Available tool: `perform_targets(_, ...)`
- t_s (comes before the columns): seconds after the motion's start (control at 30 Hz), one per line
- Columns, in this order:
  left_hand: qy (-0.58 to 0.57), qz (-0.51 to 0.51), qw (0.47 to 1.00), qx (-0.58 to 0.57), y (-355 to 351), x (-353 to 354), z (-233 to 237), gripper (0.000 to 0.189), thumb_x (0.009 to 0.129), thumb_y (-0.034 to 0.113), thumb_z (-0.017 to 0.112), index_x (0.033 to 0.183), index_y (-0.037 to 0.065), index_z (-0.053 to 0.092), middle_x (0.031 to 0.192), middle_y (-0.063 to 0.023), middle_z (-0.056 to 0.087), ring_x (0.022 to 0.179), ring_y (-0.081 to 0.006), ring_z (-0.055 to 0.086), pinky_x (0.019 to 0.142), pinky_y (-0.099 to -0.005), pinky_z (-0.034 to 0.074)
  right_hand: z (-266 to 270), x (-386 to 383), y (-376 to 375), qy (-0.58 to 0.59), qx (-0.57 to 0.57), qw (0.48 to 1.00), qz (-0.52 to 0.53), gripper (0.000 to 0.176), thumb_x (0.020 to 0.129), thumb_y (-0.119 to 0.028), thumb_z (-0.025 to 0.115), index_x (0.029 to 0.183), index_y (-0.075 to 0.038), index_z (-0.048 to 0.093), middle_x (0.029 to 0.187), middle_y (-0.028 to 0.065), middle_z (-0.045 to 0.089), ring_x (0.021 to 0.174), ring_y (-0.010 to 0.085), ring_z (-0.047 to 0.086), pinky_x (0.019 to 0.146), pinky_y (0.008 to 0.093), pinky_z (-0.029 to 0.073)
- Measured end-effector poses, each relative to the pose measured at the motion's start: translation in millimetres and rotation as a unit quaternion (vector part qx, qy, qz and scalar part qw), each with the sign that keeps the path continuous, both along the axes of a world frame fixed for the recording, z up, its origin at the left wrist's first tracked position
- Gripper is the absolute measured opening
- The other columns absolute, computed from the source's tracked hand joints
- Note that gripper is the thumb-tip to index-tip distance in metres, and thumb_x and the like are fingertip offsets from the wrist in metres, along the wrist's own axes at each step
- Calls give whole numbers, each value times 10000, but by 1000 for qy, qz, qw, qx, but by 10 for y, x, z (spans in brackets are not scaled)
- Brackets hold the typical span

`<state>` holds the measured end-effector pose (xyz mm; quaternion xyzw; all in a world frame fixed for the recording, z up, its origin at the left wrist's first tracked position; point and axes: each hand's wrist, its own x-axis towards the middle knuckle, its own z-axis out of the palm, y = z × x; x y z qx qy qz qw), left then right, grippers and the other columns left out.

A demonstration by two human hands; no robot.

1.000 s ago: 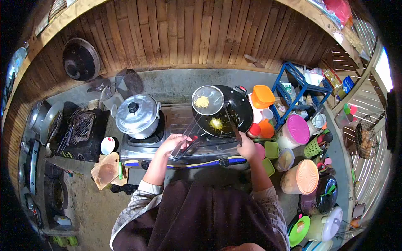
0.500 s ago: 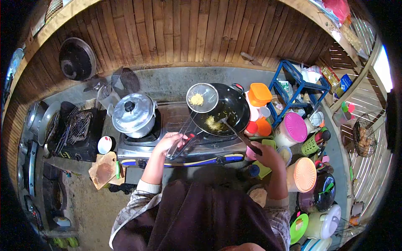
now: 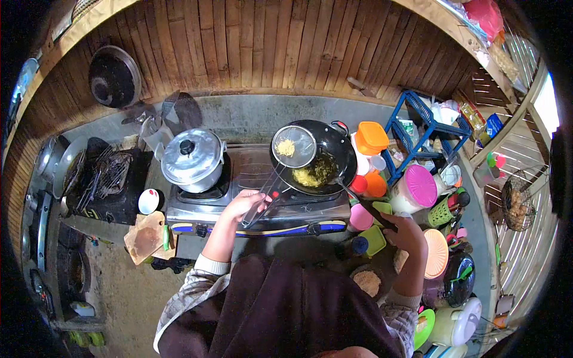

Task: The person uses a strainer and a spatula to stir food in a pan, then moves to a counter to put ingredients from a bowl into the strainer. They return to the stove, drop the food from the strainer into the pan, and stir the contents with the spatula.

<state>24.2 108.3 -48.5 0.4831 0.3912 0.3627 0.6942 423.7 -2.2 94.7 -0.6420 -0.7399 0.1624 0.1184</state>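
Note:
My left hand point(image 3: 246, 206) is closed around the wire handle of a round mesh strainer point(image 3: 303, 143). The strainer hangs over the left part of a black wok point(image 3: 345, 149), and a small heap of pale yellow shreds point(image 3: 286, 148) lies in its mesh. More yellow pieces point(image 3: 309, 176) float in bubbling oil in the wok. My right hand point(image 3: 407, 232) grips the dark handle of a spatula point(image 3: 353, 193), whose metal head rests near the wok's right front rim, partly hidden.
Left of the wok, a lidded aluminium pot point(image 3: 192, 161) sits on the gas stove point(image 3: 262, 222). Plastic containers, including an orange one point(image 3: 371, 138) and a pink-lidded one point(image 3: 420, 186), crowd the right side. A blue rack point(image 3: 425, 113) stands behind them. A cutting board point(image 3: 145, 237) lies front left.
My right hand has drawn back toward the lower right, and the spatula head has shifted from the wok's middle to its right front rim. The strainer stays nearly in place.

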Motion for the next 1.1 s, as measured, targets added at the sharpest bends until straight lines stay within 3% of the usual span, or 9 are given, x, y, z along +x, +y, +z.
perform_targets(0.3,11,9,1000,-8,-29,17,42,224,847,145,452,871,-36,583,575,-34,519,540,-102,485,552,-231,395,-199,-374,114,-18,-35,999,-20,386,696,-164,608,1074,-110,551,921,162,598,878,315,565,763,360,439)
perform_targets(0.37,16,13,1000,-9,-33,14,41,224,847,146,452,871,-35,582,574,-35,519,543,-103,485,551,-231,393,-435,-363,206,1,-18,1000,3,443,730,-237,605,1155,-185,492,970,158,577,919,313,552,775,381,438)
perform_targets(0.47,12,21,1000,-5,-48,18,48,216,845,140,455,856,-32,587,571,-31,515,544,-99,482,543,-227,388,-853,-294,409,66,5,997,43,454,729,-193,612,1163,-157,483,1019,172,555,939,295,546,779,359,433)
perform_targets(0.7,2,22,1000,-17,-36,-12,50,210,843,141,467,845,-24,597,574,-20,517,550,-91,487,530,-223,388,-864,-651,617,133,22,990,45,473,718,-123,606,1172,-136,475,995,176,567,870,302,564,752,340,435)
perform_targets(0.8,-5,24,1000,-3,-12,-43,15,218,844,150,470,861,-27,597,572,-20,517,541,-93,488,526,-227,391,-770,-777,637,90,-34,995,-32,454,727,-96,594,1163,-75,470,994,169,576,876,274,577,778,321,433)
perform_targets(0.87,-14,26,1000,4,-9,-61,2,224,844,156,472,869,-29,597,570,-20,518,535,-94,487,523,-229,393,-939,-764,651,182,85,979,-28,457,707,-112,609,1145,-59,488,828,140,623,704,221,600,643,297,449)
perform_targets(0.9,-5,25,1000,10,-15,-66,30,230,845,162,474,874,-30,596,572,-21,520,529,-94,485,522,-230,393,-1054,-737,680,181,85,979,-27,457,707,-112,609,1145,-59,488,828,140,623,704,221,600,643,297,449)
perform_targets(0.97,4,24,1000,16,-40,-65,115,236,845,169,476,880,-32,594,573,-22,522,523,-93,483,520,-231,393,-1247,-676,740,320,64,945,-41,420,746,-90,579,1148,-26,477,756,88,618,672,120,574,613,250,440)
perform_targets(1.1,8,37,999,-1,-67,-49,222,258,855,189,455,852,-28,595,556,-8,508,523,-79,462,534,-218,370,-1151,-677,653,256,80,962,-52,407,766,-66,559,1159,-15,466,742,45,590,661,60,526,592,219,425)
